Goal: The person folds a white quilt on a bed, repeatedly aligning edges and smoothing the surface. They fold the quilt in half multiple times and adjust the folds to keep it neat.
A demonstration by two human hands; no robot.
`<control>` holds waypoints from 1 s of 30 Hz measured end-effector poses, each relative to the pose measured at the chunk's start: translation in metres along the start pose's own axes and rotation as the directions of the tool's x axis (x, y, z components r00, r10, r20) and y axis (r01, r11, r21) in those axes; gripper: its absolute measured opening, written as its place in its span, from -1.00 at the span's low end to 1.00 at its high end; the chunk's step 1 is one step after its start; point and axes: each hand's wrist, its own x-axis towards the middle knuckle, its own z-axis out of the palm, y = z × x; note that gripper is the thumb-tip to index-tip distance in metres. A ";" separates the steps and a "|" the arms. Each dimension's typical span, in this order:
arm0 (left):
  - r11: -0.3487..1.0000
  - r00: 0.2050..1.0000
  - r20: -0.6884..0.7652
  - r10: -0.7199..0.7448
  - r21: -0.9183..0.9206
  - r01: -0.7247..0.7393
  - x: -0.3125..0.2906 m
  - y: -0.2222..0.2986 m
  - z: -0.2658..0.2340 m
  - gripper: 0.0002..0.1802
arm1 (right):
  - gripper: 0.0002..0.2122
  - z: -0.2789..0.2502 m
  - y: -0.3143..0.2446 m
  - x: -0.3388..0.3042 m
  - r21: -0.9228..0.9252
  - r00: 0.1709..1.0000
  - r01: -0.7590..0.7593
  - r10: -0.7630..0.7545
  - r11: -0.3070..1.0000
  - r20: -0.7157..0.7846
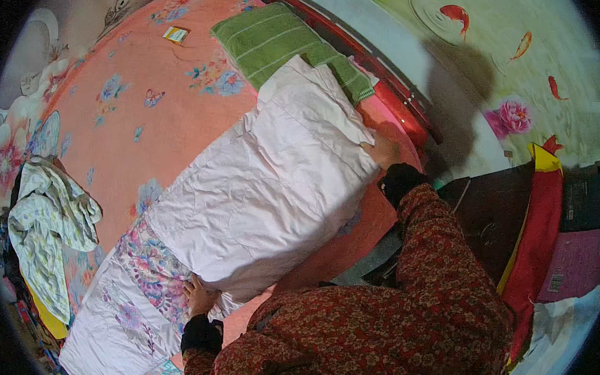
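A pale pink quilt (265,183) lies folded lengthwise across the bed, its surface wrinkled. Toward its lower left end a flowered band (155,268) shows. My left hand (198,297) rests on the quilt's near edge beside that band, fingers apart on the cloth. At the right edge, close to the quilt's upper end, my right hand (383,152) is closed on the fabric; part of its fingers is hidden. Just beyond that end lies a green striped pillow or folded towel (270,41), partly covered by the quilt.
The bed has a coral flowered sheet (166,127). A small white and yellow packet (175,34) lies at the far side, and a crumpled patterned cloth (51,216) at the left. A red bed rail (405,105) borders the right. Boxes (579,260) and a red-yellow cloth (539,228) stand right.
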 end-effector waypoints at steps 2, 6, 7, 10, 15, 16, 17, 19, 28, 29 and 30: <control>1.000 1.000 -0.004 -0.001 0.013 0.001 0.002 -0.001 0.000 0.27 | -0.53 0.007 0.011 -0.001 -0.033 0.994 0.107 -0.107 0.994 0.001; 0.996 0.998 -0.028 0.057 0.071 -0.055 0.002 0.000 0.001 0.28 | -0.55 -0.004 0.048 -0.005 0.053 1.000 0.026 -0.026 0.998 0.010; 0.998 0.999 -0.024 0.040 0.058 -0.039 0.002 0.000 0.001 0.28 | -0.56 -0.011 0.057 -0.011 0.112 0.996 -0.045 0.036 0.993 0.081; 0.999 0.999 -0.041 0.036 0.020 -0.035 -0.001 0.002 -0.001 0.28 | -0.57 -0.023 0.057 -0.015 0.053 0.980 -0.160 0.152 0.986 0.128; 0.998 0.995 -0.076 0.060 0.023 -0.059 -0.001 0.002 0.001 0.29 | -0.57 -0.010 -0.005 0.028 0.040 0.968 0.107 -0.095 0.993 -0.233; 0.999 0.996 -0.071 0.044 0.020 -0.043 0.000 0.001 0.003 0.29 | -0.58 -0.007 -0.019 0.041 0.083 0.961 0.172 -0.149 0.982 -0.233; 0.999 0.996 -0.083 0.035 0.017 -0.034 0.000 0.001 0.005 0.29 | -0.58 -0.003 -0.033 0.053 0.126 0.950 0.238 -0.204 0.963 -0.236; 0.996 0.992 -0.115 0.056 0.073 -0.047 0.000 0.000 0.009 0.30 | -0.59 0.004 -0.062 0.074 0.144 0.935 0.318 -0.285 0.937 -0.212; 0.996 0.985 -0.167 0.039 0.086 -0.024 0.008 -0.008 0.021 0.28 | -0.55 0.036 -0.122 0.145 0.016 0.879 0.473 -0.471 0.881 -0.069; 0.996 0.984 -0.167 0.054 0.078 -0.041 0.007 -0.009 0.023 0.27 | -0.54 0.040 -0.122 0.148 -0.028 0.890 0.454 -0.454 0.891 -0.024; 0.990 0.972 -0.211 0.103 0.117 -0.080 0.007 -0.010 0.023 0.26 | -0.54 0.043 -0.122 0.148 -0.075 0.900 0.437 -0.436 0.897 0.022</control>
